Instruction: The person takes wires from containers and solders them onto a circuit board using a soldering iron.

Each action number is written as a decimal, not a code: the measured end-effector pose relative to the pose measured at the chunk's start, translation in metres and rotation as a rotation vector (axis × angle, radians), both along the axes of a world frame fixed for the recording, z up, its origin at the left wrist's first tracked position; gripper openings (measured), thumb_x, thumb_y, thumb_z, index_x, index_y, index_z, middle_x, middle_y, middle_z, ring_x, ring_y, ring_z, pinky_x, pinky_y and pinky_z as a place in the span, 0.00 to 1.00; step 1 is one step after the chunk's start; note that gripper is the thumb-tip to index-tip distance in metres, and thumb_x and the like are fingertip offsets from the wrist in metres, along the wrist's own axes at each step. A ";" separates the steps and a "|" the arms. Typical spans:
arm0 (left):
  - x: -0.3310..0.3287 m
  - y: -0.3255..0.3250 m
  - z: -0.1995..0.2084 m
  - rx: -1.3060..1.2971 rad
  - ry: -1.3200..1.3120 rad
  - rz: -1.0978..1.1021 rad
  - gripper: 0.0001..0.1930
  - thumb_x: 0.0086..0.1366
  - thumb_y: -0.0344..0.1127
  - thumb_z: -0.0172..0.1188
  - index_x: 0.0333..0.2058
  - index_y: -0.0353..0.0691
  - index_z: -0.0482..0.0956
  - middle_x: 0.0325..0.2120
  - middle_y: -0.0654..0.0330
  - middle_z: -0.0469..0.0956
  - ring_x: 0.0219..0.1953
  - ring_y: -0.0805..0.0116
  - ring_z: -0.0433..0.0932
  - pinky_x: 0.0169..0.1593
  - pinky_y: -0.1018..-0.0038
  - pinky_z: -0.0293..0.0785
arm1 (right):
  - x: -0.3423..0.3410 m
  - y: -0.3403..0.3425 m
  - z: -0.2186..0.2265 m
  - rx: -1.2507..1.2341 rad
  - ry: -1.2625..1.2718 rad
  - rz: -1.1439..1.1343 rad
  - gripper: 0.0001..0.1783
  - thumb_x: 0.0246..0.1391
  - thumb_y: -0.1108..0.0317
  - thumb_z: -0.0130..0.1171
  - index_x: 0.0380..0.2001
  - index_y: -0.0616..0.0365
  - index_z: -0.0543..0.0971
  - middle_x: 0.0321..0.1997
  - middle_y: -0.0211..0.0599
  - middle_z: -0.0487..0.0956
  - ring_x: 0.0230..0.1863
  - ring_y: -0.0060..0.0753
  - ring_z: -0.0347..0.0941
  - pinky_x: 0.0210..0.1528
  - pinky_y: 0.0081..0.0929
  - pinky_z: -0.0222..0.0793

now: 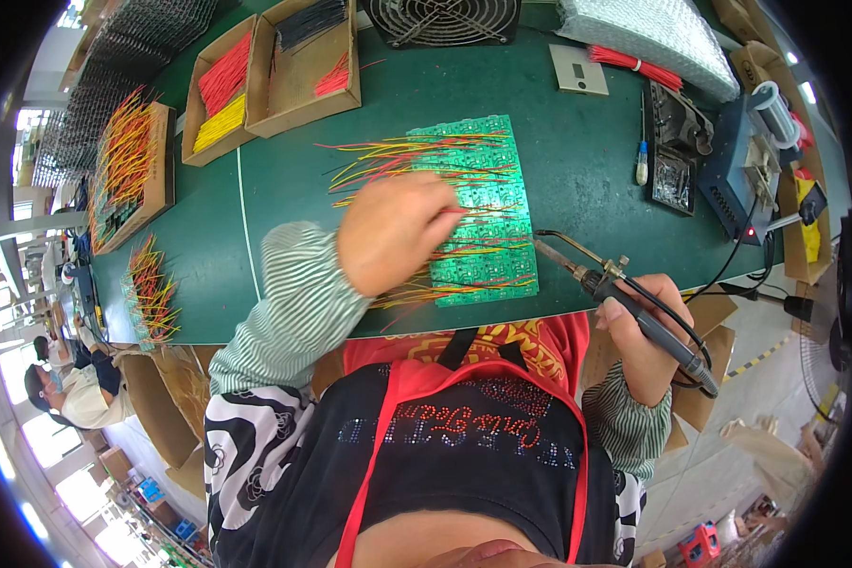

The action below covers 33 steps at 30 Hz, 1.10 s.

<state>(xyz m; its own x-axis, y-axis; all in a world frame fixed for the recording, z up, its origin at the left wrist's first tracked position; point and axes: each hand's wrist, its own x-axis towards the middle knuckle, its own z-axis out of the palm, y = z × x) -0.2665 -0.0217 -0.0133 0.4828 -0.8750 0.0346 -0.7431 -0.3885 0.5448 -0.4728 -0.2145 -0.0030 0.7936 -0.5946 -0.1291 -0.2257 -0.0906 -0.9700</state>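
A green circuit board panel [502, 194] lies on the table in front of me. Rows of thin red, yellow and black wires [374, 163] run across it and stick out past its left edge. My left hand [398, 227] is over the panel's left side, thumb and fingers pinched on a red wire; the fingertips are partly hidden. In my right hand [646, 331] is a soldering iron [648, 322] with a thin bent metal tube fixed alongside. Its tip stands just off the panel's right edge, apart from the board.
Cardboard trays [303, 109] of cut wires stand at the back left. More wired boards [151, 289] lie at the left. A fan [442, 21] is at the back. A blue soldering station [729, 180], a black tray [674, 180] and a bubble-wrap bundle [648, 43] occupy the right.
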 end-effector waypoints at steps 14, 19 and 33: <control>-0.032 0.043 -0.006 -0.022 0.174 0.140 0.05 0.55 0.32 0.60 0.28 0.37 0.76 0.22 0.57 0.72 0.24 0.61 0.73 0.27 0.69 0.67 | 0.018 0.035 -0.004 -0.097 -0.080 0.241 0.09 0.40 0.73 0.65 0.26 0.61 0.75 0.21 0.31 0.77 0.20 0.17 0.71 0.24 0.18 0.67; -0.031 0.044 -0.006 -0.004 0.141 0.115 0.06 0.54 0.32 0.60 0.27 0.37 0.76 0.21 0.57 0.72 0.23 0.62 0.73 0.27 0.70 0.68 | 0.020 0.038 -0.002 -0.126 -0.015 0.297 0.10 0.37 0.73 0.64 0.26 0.62 0.75 0.23 0.31 0.78 0.24 0.16 0.72 0.28 0.17 0.69; -0.030 0.043 -0.008 0.019 0.152 0.119 0.06 0.53 0.33 0.60 0.26 0.37 0.76 0.21 0.57 0.73 0.24 0.61 0.74 0.28 0.69 0.69 | 0.025 0.038 -0.005 -0.104 -0.006 0.312 0.10 0.38 0.73 0.64 0.27 0.63 0.75 0.23 0.31 0.78 0.24 0.16 0.71 0.29 0.17 0.68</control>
